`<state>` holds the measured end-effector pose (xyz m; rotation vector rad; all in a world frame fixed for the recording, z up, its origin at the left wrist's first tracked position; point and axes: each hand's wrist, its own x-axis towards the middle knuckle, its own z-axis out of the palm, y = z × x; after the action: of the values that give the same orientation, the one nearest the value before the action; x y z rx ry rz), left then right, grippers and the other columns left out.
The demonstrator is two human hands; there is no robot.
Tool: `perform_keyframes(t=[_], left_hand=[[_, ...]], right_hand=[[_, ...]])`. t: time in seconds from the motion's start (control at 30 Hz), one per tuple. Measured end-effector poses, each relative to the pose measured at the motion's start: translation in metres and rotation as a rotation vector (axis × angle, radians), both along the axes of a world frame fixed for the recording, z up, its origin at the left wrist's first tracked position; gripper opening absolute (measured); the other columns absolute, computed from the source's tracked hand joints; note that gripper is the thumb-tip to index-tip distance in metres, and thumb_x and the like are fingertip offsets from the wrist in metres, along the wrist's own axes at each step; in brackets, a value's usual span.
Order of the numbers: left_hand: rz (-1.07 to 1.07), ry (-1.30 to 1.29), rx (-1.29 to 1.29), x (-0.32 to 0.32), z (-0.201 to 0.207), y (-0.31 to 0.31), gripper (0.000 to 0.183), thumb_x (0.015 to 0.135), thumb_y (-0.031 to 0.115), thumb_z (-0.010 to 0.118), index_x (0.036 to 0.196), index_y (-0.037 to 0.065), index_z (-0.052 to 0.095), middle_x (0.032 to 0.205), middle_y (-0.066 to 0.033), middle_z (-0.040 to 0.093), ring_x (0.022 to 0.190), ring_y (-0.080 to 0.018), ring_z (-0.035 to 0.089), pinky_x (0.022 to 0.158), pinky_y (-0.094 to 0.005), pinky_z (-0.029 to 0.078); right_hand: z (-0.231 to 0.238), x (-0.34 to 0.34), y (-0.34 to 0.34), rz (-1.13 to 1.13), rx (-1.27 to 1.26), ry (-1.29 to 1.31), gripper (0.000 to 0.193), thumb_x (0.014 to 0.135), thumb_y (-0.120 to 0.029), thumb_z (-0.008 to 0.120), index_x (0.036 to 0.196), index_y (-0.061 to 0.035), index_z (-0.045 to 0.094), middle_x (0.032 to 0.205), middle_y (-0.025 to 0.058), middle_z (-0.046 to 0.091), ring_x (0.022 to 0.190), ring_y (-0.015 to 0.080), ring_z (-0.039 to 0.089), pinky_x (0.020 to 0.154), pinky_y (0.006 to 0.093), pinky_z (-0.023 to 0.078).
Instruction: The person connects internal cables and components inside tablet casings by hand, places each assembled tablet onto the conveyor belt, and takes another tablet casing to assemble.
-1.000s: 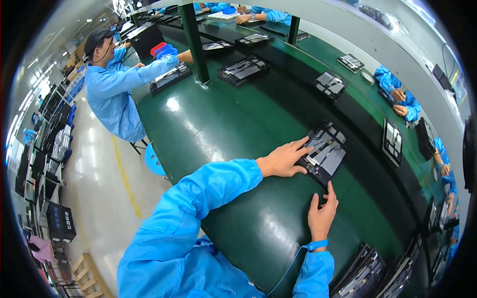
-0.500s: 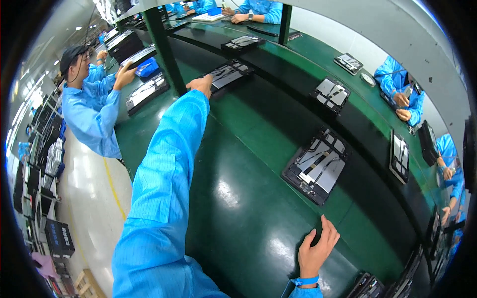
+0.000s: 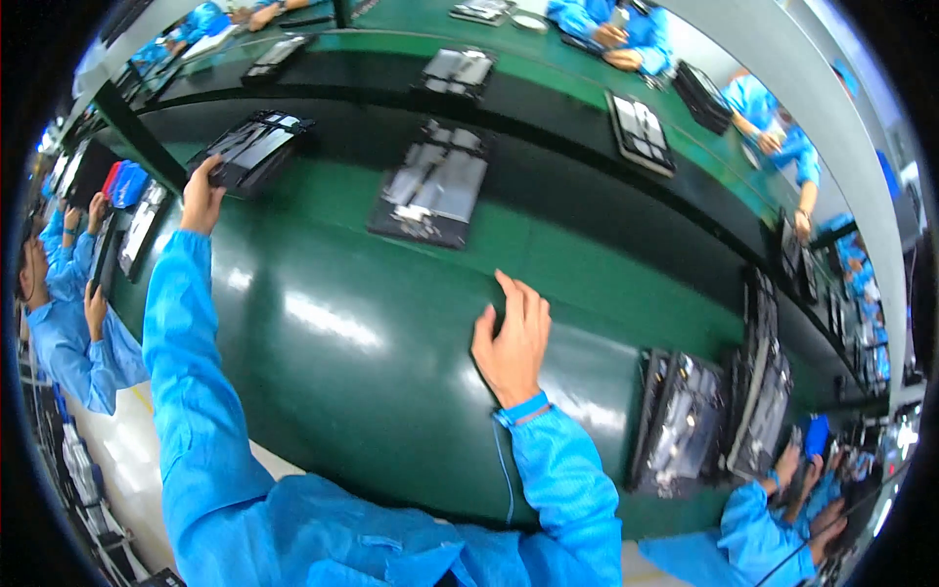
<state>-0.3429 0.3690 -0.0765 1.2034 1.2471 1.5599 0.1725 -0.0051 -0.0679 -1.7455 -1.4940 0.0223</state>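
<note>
Tablet at upper left [image 3: 259, 145]: black, flat, back off, pale grey panels and dark bands exposed; thick dark side toward the viewer. Lies face-up, turned aslant, mostly on the black strip [image 3: 337, 137]. Left hand [image 3: 201, 203] touches its near left edge; firmness of grip unclear. Second tablet [image 3: 430, 186]: same kind, also opened, long silver-grey panels, small light parts along the near end; blurred. Lies flat, slightly askew, far end over the strip, near end on the green table [image 3: 333, 391], beyond the right hand [image 3: 515, 352], untouched.
</note>
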Motion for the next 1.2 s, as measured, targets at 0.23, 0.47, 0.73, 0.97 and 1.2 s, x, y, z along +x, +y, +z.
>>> perform_keyframes(t=[0.23, 0.47, 0.73, 0.97, 1.2], left_hand=[[-0.106, -0.569, -0.276, 0.165, 0.038, -0.360, 0.039, 0.107, 0.016, 0.073, 0.142, 0.000, 0.066, 0.138, -0.0113, 0.074, 0.126, -0.0231, 0.072, 0.112, -0.0401, 0.058], [-0.590, -0.618, -0.866, 0.328, 0.032, -0.544, 0.046, 0.110, 0.021, 0.074, 0.148, -0.001, 0.061, 0.138, -0.0150, 0.074, 0.122, -0.0266, 0.076, 0.105, -0.0444, 0.064], [-1.390, 0.688, -0.774, 0.302, 0.067, -0.503, 0.055, 0.108, 0.044, 0.073, 0.084, -0.004, 0.078, 0.077, -0.0178, 0.079, 0.075, -0.0271, 0.083, 0.068, -0.0397, 0.063], [-0.978, 0.587, -0.293, 0.342, 0.053, -0.413, 0.037, 0.099, 0.012, 0.078, 0.133, 0.008, 0.064, 0.071, -0.0097, 0.069, 0.058, -0.0182, 0.063, 0.055, -0.0384, 0.048], [-1.348, 0.453, -0.604, 0.360, 0.065, -0.386, 0.096, 0.100, 0.001, 0.074, 0.180, 0.026, 0.028, 0.080, -0.0098, 0.076, 0.064, -0.0134, 0.068, 0.059, -0.0313, 0.057]], right_hand=[[0.021, 0.017, -0.089, 0.156, -0.118, 0.700, 0.054, 0.111, -0.020, 0.063, 0.161, -0.0063, 0.049, 0.144, 0.0210, 0.064, 0.114, 0.0303, 0.069, 0.098, 0.0433, 0.058], [-0.014, 0.086, -0.127, -0.016, -0.089, 1.047, 0.058, 0.120, -0.037, 0.054, 0.167, -0.0034, 0.044, 0.150, 0.0137, 0.062, 0.126, 0.0217, 0.065, 0.114, 0.0333, 0.048], [0.043, 0.132, -0.162, 0.070, -0.582, 0.236, 0.057, 0.098, -0.022, 0.081, 0.150, -0.0038, 0.064, 0.132, 0.0210, 0.066, 0.114, 0.0353, 0.064, 0.105, 0.0416, 0.052], [0.054, 0.099, -0.118, 0.418, -0.172, -0.046, 0.044, 0.094, -0.010, 0.075, 0.138, -0.0150, 0.076, 0.155, 0.0126, 0.063, 0.136, 0.0414, 0.054, 0.117, 0.0520, 0.043], [0.047, 0.102, -0.107, 0.459, -0.341, 0.234, 0.023, 0.089, -0.003, 0.081, 0.111, -0.0031, 0.076, 0.106, 0.0145, 0.071, 0.104, 0.0369, 0.065, 0.091, 0.0447, 0.054]])
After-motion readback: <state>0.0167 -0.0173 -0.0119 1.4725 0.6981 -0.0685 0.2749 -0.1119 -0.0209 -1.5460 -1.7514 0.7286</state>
